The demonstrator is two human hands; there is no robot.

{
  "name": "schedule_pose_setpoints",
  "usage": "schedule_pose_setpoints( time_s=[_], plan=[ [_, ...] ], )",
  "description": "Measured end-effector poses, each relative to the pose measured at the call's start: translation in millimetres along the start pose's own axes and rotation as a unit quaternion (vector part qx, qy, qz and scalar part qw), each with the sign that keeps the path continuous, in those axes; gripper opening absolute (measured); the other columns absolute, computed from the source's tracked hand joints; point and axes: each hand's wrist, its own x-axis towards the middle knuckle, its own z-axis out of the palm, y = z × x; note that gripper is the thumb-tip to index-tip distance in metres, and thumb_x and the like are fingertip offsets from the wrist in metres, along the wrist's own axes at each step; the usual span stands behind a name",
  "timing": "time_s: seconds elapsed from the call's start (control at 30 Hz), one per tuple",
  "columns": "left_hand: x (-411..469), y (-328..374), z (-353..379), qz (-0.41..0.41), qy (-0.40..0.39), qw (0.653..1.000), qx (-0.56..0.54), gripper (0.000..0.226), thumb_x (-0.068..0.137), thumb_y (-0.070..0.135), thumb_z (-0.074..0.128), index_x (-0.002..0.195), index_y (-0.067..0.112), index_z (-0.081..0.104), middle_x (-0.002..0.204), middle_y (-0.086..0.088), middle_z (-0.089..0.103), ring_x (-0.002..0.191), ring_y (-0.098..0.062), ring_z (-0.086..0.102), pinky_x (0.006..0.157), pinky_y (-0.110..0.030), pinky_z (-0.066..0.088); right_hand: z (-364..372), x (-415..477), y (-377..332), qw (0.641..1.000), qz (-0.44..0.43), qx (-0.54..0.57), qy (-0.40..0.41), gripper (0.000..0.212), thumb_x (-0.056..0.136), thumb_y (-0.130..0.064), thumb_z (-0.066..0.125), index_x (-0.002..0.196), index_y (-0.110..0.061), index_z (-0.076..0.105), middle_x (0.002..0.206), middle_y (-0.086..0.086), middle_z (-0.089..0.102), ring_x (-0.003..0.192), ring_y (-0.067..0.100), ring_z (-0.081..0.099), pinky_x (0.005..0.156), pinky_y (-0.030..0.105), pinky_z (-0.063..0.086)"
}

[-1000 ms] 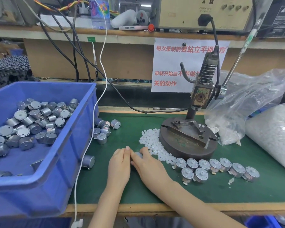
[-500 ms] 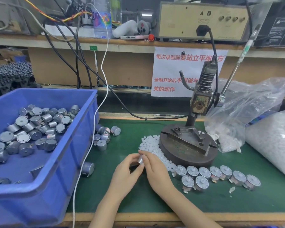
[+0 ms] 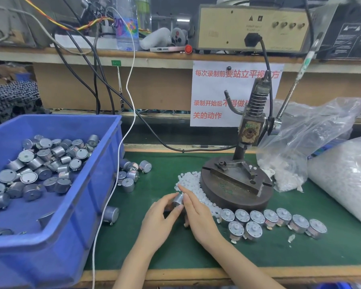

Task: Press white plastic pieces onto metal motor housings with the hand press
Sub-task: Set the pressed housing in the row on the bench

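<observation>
1. Nine capped motor housings lie before the hand press; many bare ones fill the blue bin.
2. Left hand grips one motor housing beside the white plastic pieces; right hand touches it, its grip unclear.
3. Whether a piece sits on it is hidden.

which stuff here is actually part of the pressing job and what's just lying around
In the job: motor housing in the left hand, right hand touching it; white plastic pieces; hand press; blue bin of housings; row of finished motors.
Just lying about: water bottle; power supply box; white cable; paper notice.
</observation>
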Motion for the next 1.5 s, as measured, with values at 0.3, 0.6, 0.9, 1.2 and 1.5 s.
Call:
schedule_pose_setpoints(
  time_s=[0.3, 0.6, 0.9, 1.2, 1.5],
  plan=[
    [1, 3, -2, -0.024, 0.059, 0.995, -0.083, 0.016, 0.093, 0.017, 0.053, 0.090, 0.026, 0.065, 0.090, 0.007, 0.070, 0.087, -0.004, 0.063, 0.072, -0.006, 0.043, 5, -1, 2, 0.984, -0.055, -0.166, -0.032, 0.050, 0.084, -0.015, 0.054, 0.129, -0.035, 0.043, 0.075, -0.005, 0.056, 0.061, 0.006, 0.047, 0.072, 0.024, 0.043],
    [4, -3, -1, -0.079, 0.124, 0.975, -0.168, 0.031, 0.097, 0.032, 0.040, 0.083, 0.026, 0.067, 0.066, 0.003, 0.061, 0.063, -0.010, 0.053, 0.066, -0.024, 0.042, -18, -5, -7, 0.972, -0.116, -0.122, 0.162, 0.032, 0.077, -0.013, 0.072, 0.095, -0.032, 0.054, 0.092, -0.011, 0.054, 0.076, -0.001, 0.051, 0.070, 0.008, 0.038],
    [5, -8, 1, -0.067, 0.121, 0.980, -0.142, 0.029, 0.098, 0.028, 0.040, 0.085, 0.026, 0.066, 0.070, 0.000, 0.063, 0.067, -0.013, 0.055, 0.070, -0.029, 0.044, -115, 26, -21, 0.958, -0.020, -0.172, 0.229, 0.038, 0.081, -0.025, 0.070, 0.116, -0.022, 0.059, 0.099, -0.004, 0.062, 0.097, 0.013, 0.054, 0.085, 0.028, 0.042],
    [3, -6, -1, -0.068, 0.137, 0.977, -0.148, 0.034, 0.099, 0.025, 0.039, 0.080, 0.019, 0.066, 0.068, -0.003, 0.062, 0.065, -0.012, 0.054, 0.065, -0.023, 0.043, -129, 47, 8, 0.921, 0.067, -0.272, 0.270, 0.040, 0.081, -0.034, 0.069, 0.115, -0.013, 0.063, 0.135, 0.010, 0.051, 0.131, 0.029, 0.035, 0.107, 0.045, 0.028],
    [4, -10, 0, -0.068, 0.123, 0.983, -0.121, 0.034, 0.098, 0.020, 0.041, 0.076, 0.016, 0.067, 0.068, -0.003, 0.061, 0.066, -0.013, 0.054, 0.065, -0.024, 0.043, -127, 57, 10, 0.902, 0.059, -0.339, 0.262, 0.061, 0.086, -0.036, 0.062, 0.139, -0.014, 0.040, 0.131, 0.009, 0.054, 0.123, 0.029, 0.044, 0.101, 0.043, 0.035]
  ],
)
